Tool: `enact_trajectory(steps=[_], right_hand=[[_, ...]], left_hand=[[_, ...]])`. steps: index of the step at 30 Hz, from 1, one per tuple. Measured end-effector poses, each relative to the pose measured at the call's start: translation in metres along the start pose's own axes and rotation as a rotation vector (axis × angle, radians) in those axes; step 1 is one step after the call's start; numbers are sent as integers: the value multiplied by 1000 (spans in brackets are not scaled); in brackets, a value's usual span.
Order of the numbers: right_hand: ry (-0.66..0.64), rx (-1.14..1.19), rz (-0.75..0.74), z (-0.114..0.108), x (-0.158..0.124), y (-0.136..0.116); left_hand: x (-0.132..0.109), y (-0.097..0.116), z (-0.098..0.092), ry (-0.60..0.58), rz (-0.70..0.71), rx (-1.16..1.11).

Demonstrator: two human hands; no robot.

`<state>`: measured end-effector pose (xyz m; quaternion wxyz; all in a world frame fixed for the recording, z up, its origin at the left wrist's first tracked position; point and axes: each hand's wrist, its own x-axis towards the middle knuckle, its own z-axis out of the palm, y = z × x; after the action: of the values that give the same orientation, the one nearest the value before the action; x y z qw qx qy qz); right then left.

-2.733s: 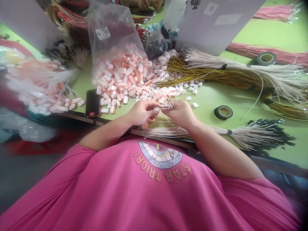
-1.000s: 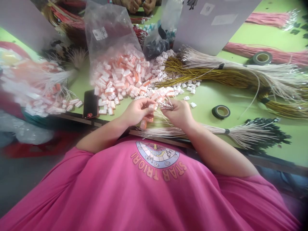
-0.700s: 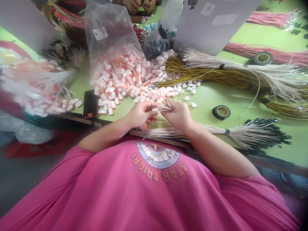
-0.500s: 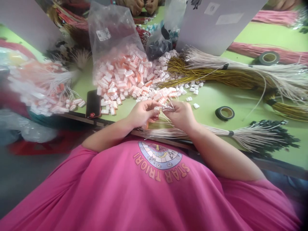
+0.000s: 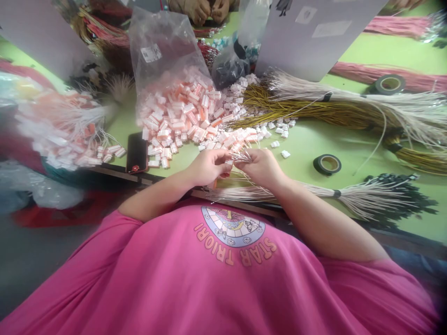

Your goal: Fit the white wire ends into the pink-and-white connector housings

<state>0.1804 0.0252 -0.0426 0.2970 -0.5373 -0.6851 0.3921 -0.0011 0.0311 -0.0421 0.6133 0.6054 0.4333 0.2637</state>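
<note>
At the table (image 5: 302, 142), left hand (image 5: 208, 167): pinches white connector (image 5: 229, 162), presumably steadying it.
Right hand (image 5: 262, 168): grips wires (image 5: 242, 157), tips exposed, likely for access.
Connector pile (image 5: 174, 118): near both hands, presumably for reach.

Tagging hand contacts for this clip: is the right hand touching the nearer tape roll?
No, the right hand grips thin wires, and the nearer tape roll lies apart from it.

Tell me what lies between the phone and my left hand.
In the head view, a few pale plastic pieces lie beside the phone; past them, a strip of green table runs to your left hand.
</note>
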Motion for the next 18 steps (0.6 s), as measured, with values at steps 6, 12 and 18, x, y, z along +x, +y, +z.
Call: enact_trajectory(steps=[6, 12, 18], right_hand=[[-68, 106, -14, -2, 3, 3], [66, 125, -107, -10, 7, 5], [-5, 162, 48, -13, 5, 3]], left_hand=[[-8, 10, -16, 22, 108, 321], [2, 2, -71, 293, 295, 946], [28, -26, -101, 285, 398, 1290]])
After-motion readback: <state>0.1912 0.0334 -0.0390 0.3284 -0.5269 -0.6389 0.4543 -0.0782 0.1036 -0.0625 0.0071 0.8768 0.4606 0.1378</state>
